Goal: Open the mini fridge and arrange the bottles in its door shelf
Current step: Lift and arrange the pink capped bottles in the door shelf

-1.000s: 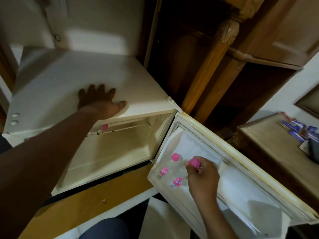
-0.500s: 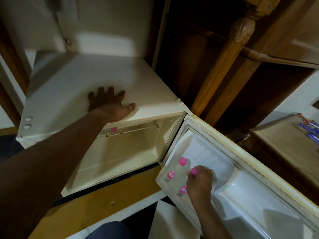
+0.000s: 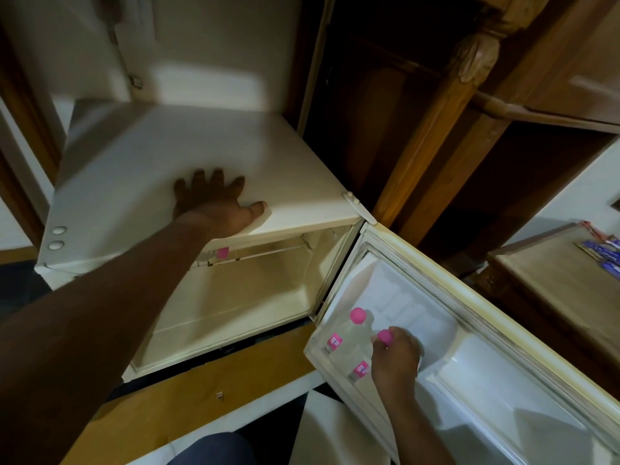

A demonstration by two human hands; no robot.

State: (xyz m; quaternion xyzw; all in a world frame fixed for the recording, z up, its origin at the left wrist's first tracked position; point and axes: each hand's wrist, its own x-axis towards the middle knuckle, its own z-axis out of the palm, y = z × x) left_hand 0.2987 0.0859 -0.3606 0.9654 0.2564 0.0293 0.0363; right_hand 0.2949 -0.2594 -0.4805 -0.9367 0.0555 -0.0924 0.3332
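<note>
The cream mini fridge (image 3: 141,162) stands with its door (image 3: 503,330) swung wide to the right. Two clear bottles with pink caps stand upright in the door shelf (image 3: 318,359). The first bottle (image 3: 359,325) stands free at the shelf's left end. My right hand (image 3: 396,359) is shut on the second bottle (image 3: 360,370) just beside it, fingers around its neck under the pink cap. My left hand (image 3: 214,204) lies flat, fingers spread, on the fridge's top near the front edge. A third pink-capped bottle (image 3: 218,254) lies on the wire rack inside, mostly hidden by my arm.
Dark wooden furniture with a carved post (image 3: 446,122) rises behind the door. A low wooden table (image 3: 550,283) with blue packets (image 3: 604,253) stands at the right. The fridge's lower compartment (image 3: 241,303) holds nothing visible. A wooden plinth (image 3: 188,394) runs under the fridge.
My right hand has lowered the second bottle deeper into the door shelf next to the first. The view has shifted slightly; my left hand stays on the fridge top.
</note>
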